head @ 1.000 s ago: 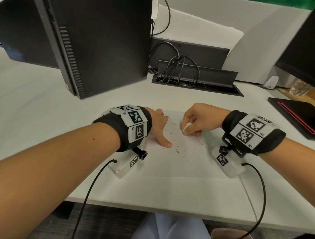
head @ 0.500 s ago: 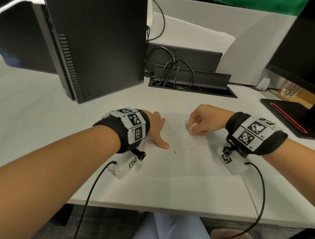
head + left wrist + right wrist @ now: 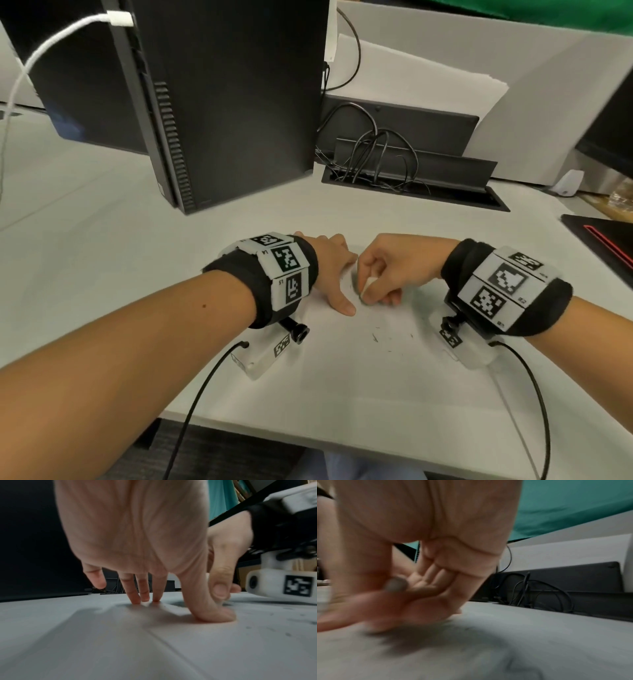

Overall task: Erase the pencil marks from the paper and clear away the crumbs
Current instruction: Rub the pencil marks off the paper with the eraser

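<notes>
A white sheet of paper (image 3: 376, 370) lies on the white desk in the head view. My left hand (image 3: 334, 274) presses on its left part with spread straight fingers (image 3: 137, 596) and thumb (image 3: 214, 615). My right hand (image 3: 387, 270) pinches a small white eraser (image 3: 368, 286) and holds its tip on the paper just right of my left thumb. Grey smudged pencil marks (image 3: 354, 282) show around the eraser. Dark eraser crumbs (image 3: 380, 337) lie scattered nearer me. In the right wrist view the blurred fingers hide most of the eraser (image 3: 394, 584).
A black computer tower (image 3: 222, 102) stands behind my left hand. A black cable tray (image 3: 411, 181) with tangled wires sits behind the paper. A black pad with a red line (image 3: 606, 240) lies at the right. The desk's near edge (image 3: 308, 442) runs below my wrists.
My right hand has slid the eraser left across the paper, from the middle of the marks to right beside my left thumb. My left hand stays pressed in place.
</notes>
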A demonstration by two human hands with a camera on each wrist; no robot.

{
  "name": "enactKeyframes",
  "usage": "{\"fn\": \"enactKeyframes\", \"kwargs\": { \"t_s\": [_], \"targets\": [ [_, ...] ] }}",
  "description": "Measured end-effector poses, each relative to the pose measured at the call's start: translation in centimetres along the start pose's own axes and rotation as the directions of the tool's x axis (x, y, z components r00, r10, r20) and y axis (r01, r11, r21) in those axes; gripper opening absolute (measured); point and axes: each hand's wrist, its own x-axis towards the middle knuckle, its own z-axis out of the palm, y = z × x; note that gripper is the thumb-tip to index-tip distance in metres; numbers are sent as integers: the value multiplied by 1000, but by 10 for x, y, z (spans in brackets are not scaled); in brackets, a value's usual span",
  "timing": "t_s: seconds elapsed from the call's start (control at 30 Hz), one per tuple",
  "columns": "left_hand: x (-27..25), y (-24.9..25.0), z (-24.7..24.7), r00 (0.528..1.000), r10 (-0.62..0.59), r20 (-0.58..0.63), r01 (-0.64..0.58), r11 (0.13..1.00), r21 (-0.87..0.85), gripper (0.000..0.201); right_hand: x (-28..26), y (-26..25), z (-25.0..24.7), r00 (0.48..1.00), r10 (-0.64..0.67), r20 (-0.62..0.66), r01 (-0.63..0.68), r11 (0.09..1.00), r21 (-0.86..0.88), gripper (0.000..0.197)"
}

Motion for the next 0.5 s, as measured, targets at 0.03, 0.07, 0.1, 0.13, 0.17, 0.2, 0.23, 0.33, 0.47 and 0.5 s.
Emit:
{"fn": "enactKeyframes", "kwargs": {
  "t_s": [0.03,0.07,0.1,0.13,0.17,0.2,0.23,0.33,0.47,0.5],
  "targets": [
    [1,-1,0,1000,-2,-2,2,1000,9,90,1,1,-2,1000,2,-7,-2,1000,6,12],
    [2,-1,0,1000,-6,-4,6,1000,18,93,3,4,-6,999,19,-50,-18,1000,13,15],
    [2,-1,0,1000,-12,-6,12,1000,24,95,4,6,-9,994,38,-106,-36,999,21,17],
    [2,0,0,1000,-17,-13,18,999,28,96,5,7,-12,987,45,-153,-44,999,11,18],
    [2,0,0,1000,-19,-16,19,999,28,94,6,6,-11,983,39,-177,-43,999,-17,17],
    [2,1,0,1000,-12,-16,12,1000,20,91,6,4,-8,985,23,-169,-32,998,-49,16],
    [2,1,1,1000,-2,-18,2,1000,7,86,6,1,-4,992,-1,-129,-8,998,-64,14],
    [2,0,1,1000,14,-23,-14,1000,0,81,8,0,0,995,-28,-99,19,996,-83,11],
    [3,1,1,1000,-18,-23,18,1000,18,91,12,10,-11,954,2,-299,-61,981,-186,7],
    [3,1,1,1000,-17,-24,17,1000,11,91,11,9,-9,968,-2,-250,-41,985,-166,7]
  ]
}}
